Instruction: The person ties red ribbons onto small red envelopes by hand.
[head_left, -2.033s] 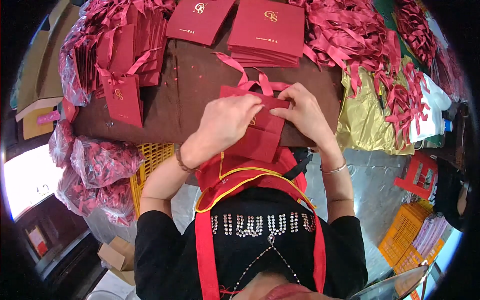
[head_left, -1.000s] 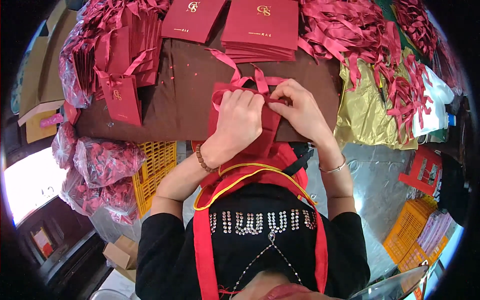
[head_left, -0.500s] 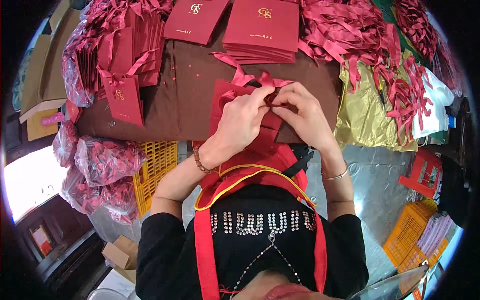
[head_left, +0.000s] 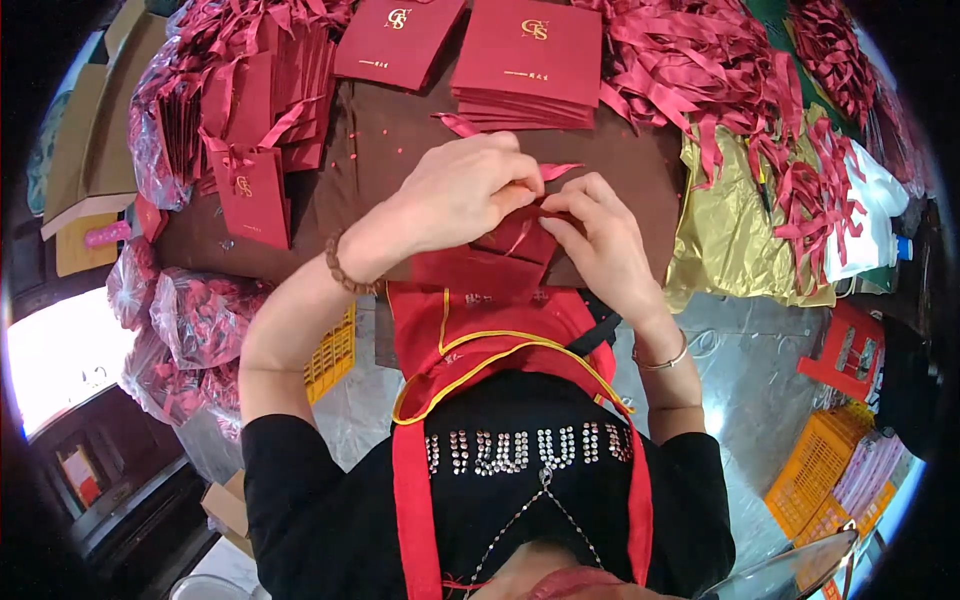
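Observation:
A red paper gift bag [head_left: 480, 272] lies at the table's front edge, partly hidden under my hands. Over its top my left hand [head_left: 462, 190] is closed, with thumb and fingertips pinching a red ribbon [head_left: 560, 171]. Close beside it, my right hand [head_left: 602, 238] pinches at the same ribbon by the bag's upper edge. The fingertips of both hands almost meet, and the exact shape of the ribbon between them is hidden.
Flat red bags [head_left: 528, 60] are stacked at the back, and ribboned bags [head_left: 255, 195] stand at the left. Loose red ribbons [head_left: 690, 60] heap at the back right by a gold plastic sheet [head_left: 725, 230]. Stuffed clear bags [head_left: 205, 315] lie below left, near a yellow crate [head_left: 332, 355].
My left hand has lifted and turned, its wrist and elbow swinging out to the left. The bag's upper part has tilted or folded down toward me. My right hand has barely moved.

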